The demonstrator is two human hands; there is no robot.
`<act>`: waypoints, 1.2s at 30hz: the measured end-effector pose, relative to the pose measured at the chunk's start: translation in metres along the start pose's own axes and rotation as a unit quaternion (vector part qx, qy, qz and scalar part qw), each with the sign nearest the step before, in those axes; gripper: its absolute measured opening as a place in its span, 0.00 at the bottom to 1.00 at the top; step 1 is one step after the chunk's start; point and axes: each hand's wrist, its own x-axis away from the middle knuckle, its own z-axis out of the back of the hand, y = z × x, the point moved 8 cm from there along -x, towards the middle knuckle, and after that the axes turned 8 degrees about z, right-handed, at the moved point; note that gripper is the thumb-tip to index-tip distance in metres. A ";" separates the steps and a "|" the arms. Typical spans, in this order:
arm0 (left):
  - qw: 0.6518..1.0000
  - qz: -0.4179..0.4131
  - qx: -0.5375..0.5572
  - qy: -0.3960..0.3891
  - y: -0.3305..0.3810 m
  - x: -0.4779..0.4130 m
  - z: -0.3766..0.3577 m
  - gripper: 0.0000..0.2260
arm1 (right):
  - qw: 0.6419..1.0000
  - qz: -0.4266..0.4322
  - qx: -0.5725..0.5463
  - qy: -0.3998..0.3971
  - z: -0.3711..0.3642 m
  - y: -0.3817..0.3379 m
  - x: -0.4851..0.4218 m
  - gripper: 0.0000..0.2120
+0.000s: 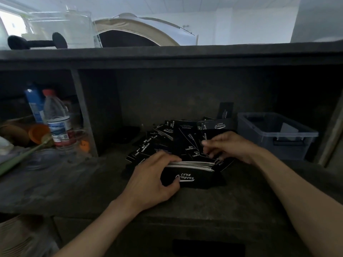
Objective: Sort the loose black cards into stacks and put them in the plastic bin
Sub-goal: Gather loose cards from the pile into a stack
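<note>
**Inspector:** State of the hands?

**Assessor:** The left hand [152, 179] grips the stack [191, 166], thumb on the printed face and fingers over the far edge. The stack rests on the shelf [89, 184]. The right hand [229, 145] lies over the pile [174, 135] with its fingers bent down among the cards. It is blurred, so I cannot tell whether it pinches one.

**Inspector:** Where do the cards lie?

**Assessor:** The pile lies just behind the stack, fanned and overlapping. One card [225, 110] leans on the back wall. The bin [293, 151] stands right of the pile, near it, and is uncovered. Something pale lies inside; what it is I cannot tell.

**Inspector:** Recommendation for this step?

**Assessor:** Lift single cards, turn each so the print matches, and lay it squarely on the stack. The left hand should hold the edges flush. The stack looks thick and its faces slick, so a loose grip risks it splaying.

**Inspector:** Obstructions?

**Assessor:** None on the path to the bin. The bottle [57, 119] and other clutter sit beyond the divider [83, 112], well apart. Dim light and black on black make stray cards easy to miss.
</note>
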 end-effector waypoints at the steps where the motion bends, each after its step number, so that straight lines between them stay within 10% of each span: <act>1: 1.000 -0.001 0.002 0.000 0.000 0.000 0.000 0.19 | 0.996 0.006 0.069 0.049 0.010 0.000 -0.008 0.15; 4: 1.000 0.002 0.009 -0.007 -0.002 -0.001 0.000 0.21 | 0.966 -0.015 0.244 0.087 0.012 0.006 -0.027 0.17; 13: 1.000 0.011 0.017 -0.015 -0.004 -0.001 -0.002 0.16 | 0.961 -0.018 0.253 0.114 0.003 0.011 -0.022 0.16; 20: 0.999 0.031 0.000 -0.014 -0.009 -0.002 -0.004 0.19 | 0.954 0.032 0.148 0.259 0.046 0.004 -0.004 0.06; 24: 0.999 0.029 0.005 -0.014 -0.009 -0.002 -0.004 0.19 | 0.973 0.012 -0.055 0.224 0.038 0.008 -0.003 0.10; 36: 1.000 0.023 0.012 -0.013 -0.006 -0.002 -0.003 0.18 | 0.970 0.030 -0.105 0.219 0.037 -0.003 0.000 0.07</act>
